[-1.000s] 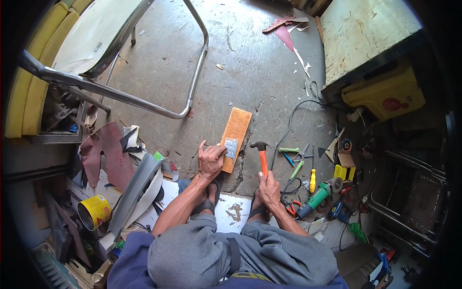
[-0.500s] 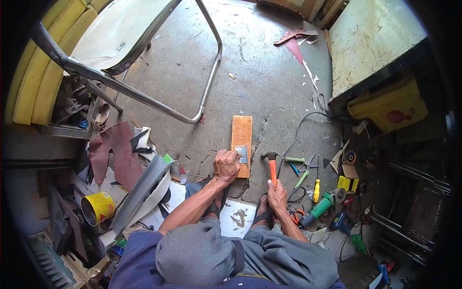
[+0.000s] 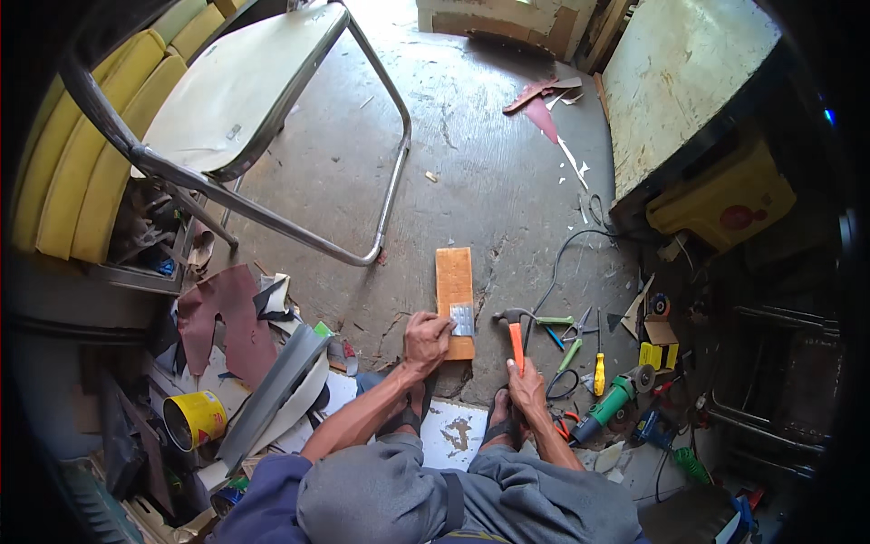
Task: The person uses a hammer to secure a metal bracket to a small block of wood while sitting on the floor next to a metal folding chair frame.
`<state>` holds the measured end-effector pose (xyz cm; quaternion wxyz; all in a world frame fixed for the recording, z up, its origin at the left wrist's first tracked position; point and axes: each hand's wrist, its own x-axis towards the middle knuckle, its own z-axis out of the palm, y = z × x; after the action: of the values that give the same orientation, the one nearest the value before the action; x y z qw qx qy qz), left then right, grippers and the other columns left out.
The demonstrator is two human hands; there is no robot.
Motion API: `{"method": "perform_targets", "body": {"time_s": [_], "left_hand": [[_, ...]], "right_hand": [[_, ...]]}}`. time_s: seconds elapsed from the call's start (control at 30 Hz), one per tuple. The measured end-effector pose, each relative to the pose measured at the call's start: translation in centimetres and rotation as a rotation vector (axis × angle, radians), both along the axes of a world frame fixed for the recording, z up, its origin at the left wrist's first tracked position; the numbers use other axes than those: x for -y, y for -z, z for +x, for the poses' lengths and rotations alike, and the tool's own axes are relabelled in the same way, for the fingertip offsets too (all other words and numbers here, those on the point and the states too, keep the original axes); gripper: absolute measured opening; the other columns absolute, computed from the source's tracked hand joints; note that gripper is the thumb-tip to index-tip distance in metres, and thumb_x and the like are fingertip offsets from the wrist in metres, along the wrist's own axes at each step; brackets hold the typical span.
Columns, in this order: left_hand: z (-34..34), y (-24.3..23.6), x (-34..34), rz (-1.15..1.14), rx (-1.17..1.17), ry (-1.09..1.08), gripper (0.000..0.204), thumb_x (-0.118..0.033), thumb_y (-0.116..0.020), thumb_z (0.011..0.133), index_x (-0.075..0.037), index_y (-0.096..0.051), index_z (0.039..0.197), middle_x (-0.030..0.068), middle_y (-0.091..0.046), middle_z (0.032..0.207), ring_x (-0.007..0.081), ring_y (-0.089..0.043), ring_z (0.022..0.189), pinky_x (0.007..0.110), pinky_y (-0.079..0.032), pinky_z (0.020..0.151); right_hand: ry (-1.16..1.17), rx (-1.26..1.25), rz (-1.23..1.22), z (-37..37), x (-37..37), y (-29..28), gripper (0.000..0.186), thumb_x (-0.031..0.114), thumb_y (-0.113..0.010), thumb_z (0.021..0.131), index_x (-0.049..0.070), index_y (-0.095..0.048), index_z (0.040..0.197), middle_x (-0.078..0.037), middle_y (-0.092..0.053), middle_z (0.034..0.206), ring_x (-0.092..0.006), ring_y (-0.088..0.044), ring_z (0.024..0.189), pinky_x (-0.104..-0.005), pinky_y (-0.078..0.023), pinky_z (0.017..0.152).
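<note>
A small silver metal plate (image 3: 462, 319) with rows of dots lies on an orange-brown wooden board (image 3: 453, 272), which rests flat on the concrete floor. My left hand (image 3: 428, 341) pinches the plate's left edge with bent fingers. To the right, my right hand (image 3: 526, 385) is closed around the orange handle of a claw hammer (image 3: 517, 337). The hammer's dark head is beside the board, apart from the plate. Whether the dots are holes or dimples is too small to tell.
A metal-framed chair (image 3: 245, 100) stands at far left. Right of the hammer lie pliers (image 3: 576, 328), a yellow-handled screwdriver (image 3: 599, 372), a green angle grinder (image 3: 616, 399) and a cable (image 3: 560, 263). Scraps and a yellow can (image 3: 196, 421) crowd the left. A pale cabinet (image 3: 689, 91) stands far right.
The whole view has shifted, so the floor, board and tools sit lower in the picture. Both hands keep their holds on the plate and hammer.
</note>
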<state>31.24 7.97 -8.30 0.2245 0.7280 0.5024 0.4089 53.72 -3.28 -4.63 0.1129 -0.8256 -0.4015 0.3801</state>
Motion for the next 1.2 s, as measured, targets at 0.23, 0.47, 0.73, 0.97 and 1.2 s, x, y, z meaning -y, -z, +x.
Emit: {"method": "perform_targets", "body": {"time_s": [0.23, 0.47, 0.73, 0.97, 1.2], "left_hand": [[0.4, -2.7, 1.7, -0.604, 0.306, -0.058, 0.026, -0.027, -0.066, 0.097, -0.003, -0.076, 0.097, 0.0122, -0.076, 0.084, 0.0191, -0.072, 0.076, 0.035, -0.053, 0.067], [3.3, -1.4, 4.3, -1.209, 0.501, 0.359, 0.031, -0.025, -0.063, 0.102, 0.002, -0.073, 0.113, 0.0034, -0.073, 0.097, 0.0088, -0.065, 0.089, 0.025, -0.051, 0.081], [0.6, -2.6, 3.5, -1.095, 0.457, 0.344, 0.038, -0.037, -0.063, 0.101, -0.003, -0.074, 0.114, 0.0032, -0.075, 0.096, 0.0089, -0.065, 0.087, 0.027, -0.051, 0.078], [-9.0, -9.6, -4.6, -0.357, 0.571, -0.270, 0.027, -0.024, -0.057, 0.105, -0.003, -0.073, 0.108, 0.0036, -0.073, 0.089, 0.0094, -0.065, 0.080, 0.026, -0.054, 0.077], [-17.9, -16.1, -7.9, -0.049, 0.577, -0.562, 0.032, -0.025, -0.053, 0.107, -0.002, -0.063, 0.127, 0.0055, -0.069, 0.104, 0.0115, -0.063, 0.091, 0.027, -0.051, 0.081]], "right_hand": [[-0.221, 0.312, 0.510, 0.4, -0.2, -1.3, 0.034, 0.023, -0.066, 0.093, 0.002, -0.059, 0.119, -0.023, -0.060, 0.102, -0.0456, -0.059, 0.094, -0.0537, -0.048, 0.081], [-0.260, -0.434, 0.470, -2.1, -2.5, -5.2, 0.032, 0.018, -0.067, 0.097, 0.002, -0.064, 0.124, -0.009, -0.073, 0.088, -0.0120, -0.068, 0.073, -0.0276, -0.055, 0.066], [-0.240, -0.329, 0.313, -0.8, -2.0, -3.4, 0.023, 0.010, -0.063, 0.094, 0.001, -0.068, 0.115, -0.012, -0.073, 0.082, -0.0159, -0.071, 0.071, -0.0312, -0.055, 0.064], [0.011, 0.168, 0.471, 6.1, -1.6, -2.3, 0.029, 0.009, -0.058, 0.094, 0.001, -0.065, 0.120, -0.020, -0.070, 0.090, -0.0338, -0.070, 0.080, -0.0425, -0.054, 0.076], [0.110, 0.339, 0.506, 8.9, -1.3, -1.2, 0.037, 0.009, -0.060, 0.091, -0.001, -0.060, 0.126, -0.022, -0.061, 0.112, -0.0416, -0.059, 0.107, -0.0467, -0.046, 0.094]]}}
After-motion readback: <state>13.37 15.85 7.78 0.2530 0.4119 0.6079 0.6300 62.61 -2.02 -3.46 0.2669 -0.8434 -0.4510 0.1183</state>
